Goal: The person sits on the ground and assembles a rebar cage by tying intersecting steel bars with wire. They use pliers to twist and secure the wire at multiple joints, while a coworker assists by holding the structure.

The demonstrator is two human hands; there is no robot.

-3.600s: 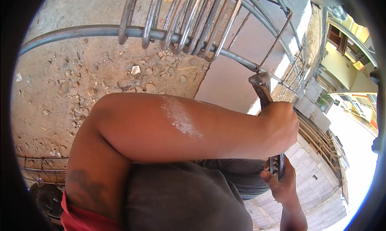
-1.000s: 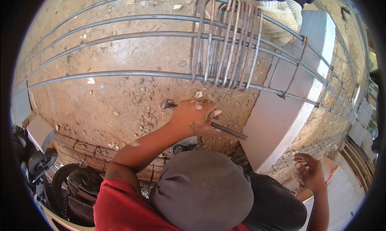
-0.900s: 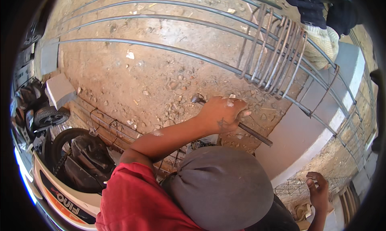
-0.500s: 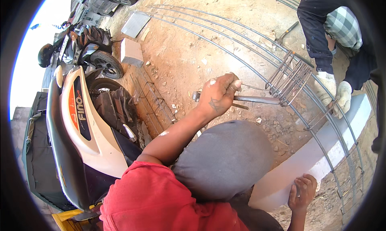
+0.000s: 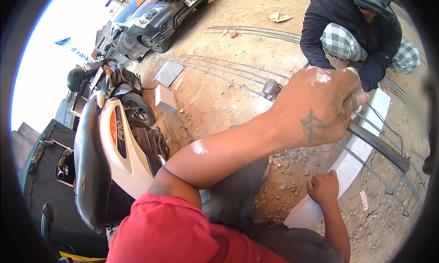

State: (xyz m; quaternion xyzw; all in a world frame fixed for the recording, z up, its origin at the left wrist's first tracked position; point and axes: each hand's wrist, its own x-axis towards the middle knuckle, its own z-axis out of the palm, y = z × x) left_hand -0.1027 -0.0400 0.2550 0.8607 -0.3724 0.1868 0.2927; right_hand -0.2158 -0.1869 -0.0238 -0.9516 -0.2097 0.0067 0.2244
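My left hand (image 5: 327,105), dusted with white, is raised and closed around a dark metal bar (image 5: 382,146). A knobby metal head (image 5: 271,89) shows on one side of the fist, and the bar's plain end slants down right on the other. Beneath it run long steel rebars (image 5: 366,164) tied with stirrups, partly hidden by my forearm. Low at centre right, my right hand (image 5: 323,188) is at the edge of a long white block (image 5: 350,164); its fingers are mostly hidden, so their grip is unclear.
A co-worker (image 5: 352,38) in dark clothes and checked cloth crouches beyond the rebars. At left stand a scooter (image 5: 123,144) and another motorbike (image 5: 123,82). A parked car (image 5: 157,20) is behind, and pale blocks (image 5: 165,99) lie on the stony ground. More bars (image 5: 256,30) lie farther off.
My left hand with the bar has come up and right, close to the view, its plain end swung clear of the stirrups. My right hand has shifted along the block; the head view has tilted up.
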